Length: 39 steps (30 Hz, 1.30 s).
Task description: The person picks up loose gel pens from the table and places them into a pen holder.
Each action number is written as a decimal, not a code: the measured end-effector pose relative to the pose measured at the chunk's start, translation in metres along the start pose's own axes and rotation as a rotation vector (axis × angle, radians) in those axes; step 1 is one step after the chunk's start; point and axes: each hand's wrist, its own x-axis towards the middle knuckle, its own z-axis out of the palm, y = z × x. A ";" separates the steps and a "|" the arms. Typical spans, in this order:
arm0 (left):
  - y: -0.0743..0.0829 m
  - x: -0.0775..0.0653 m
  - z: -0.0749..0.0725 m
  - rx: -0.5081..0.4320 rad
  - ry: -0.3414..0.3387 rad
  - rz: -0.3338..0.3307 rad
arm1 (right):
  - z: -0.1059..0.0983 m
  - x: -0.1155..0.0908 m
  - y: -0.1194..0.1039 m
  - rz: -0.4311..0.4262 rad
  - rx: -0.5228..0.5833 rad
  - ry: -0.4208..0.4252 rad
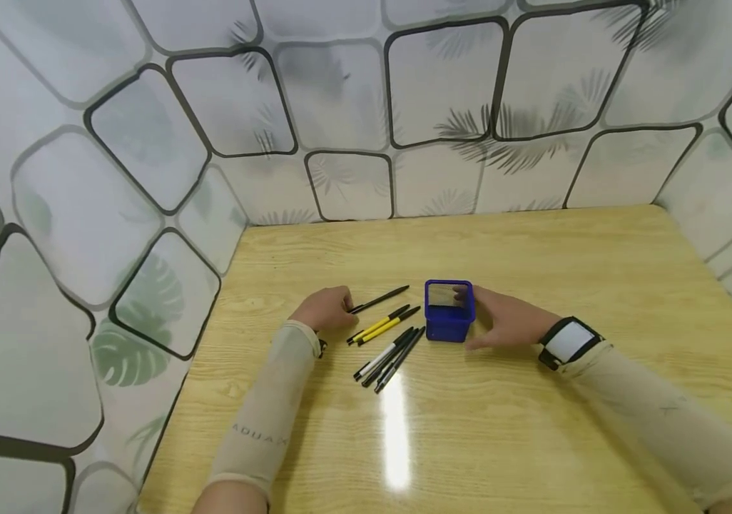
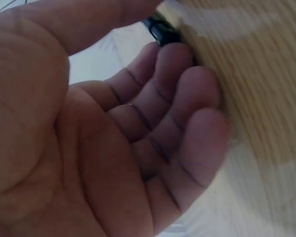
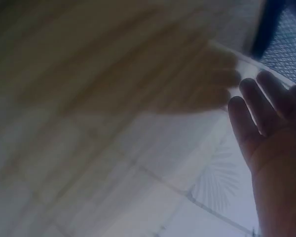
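Observation:
In the head view my left hand [image 1: 326,310] is at the near end of a black pen [image 1: 382,299], pinching it between thumb and fingertip. The pen's dark end [image 2: 164,32] shows at the fingertips in the left wrist view, the other fingers loosely curled. My right hand [image 1: 507,318] is spread beside a blue mesh pen holder [image 1: 446,330], fingers along its far right side and thumb near its front corner. Those fingers look fairly straight in the right wrist view, close to the blue mesh [image 3: 288,44]. The holder stands upright, its square opening facing up.
Two yellow pens [image 1: 379,327] with black ends lie between my hands. Nearer to me lie a white pen [image 1: 375,360] with a black cap and dark pens [image 1: 399,362]. The wooden table [image 1: 507,442] meets a patterned wall covering [image 1: 353,107] at the back and sides.

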 end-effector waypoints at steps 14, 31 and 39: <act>-0.016 -0.003 0.013 -0.188 0.059 0.033 | 0.019 0.042 -0.001 -0.091 0.498 0.014; -0.017 0.004 0.025 -0.246 0.106 0.072 | 0.040 0.042 0.010 -0.153 0.670 0.065; -0.020 0.006 0.021 -0.340 0.212 0.068 | 0.037 0.051 0.006 -0.153 0.667 0.060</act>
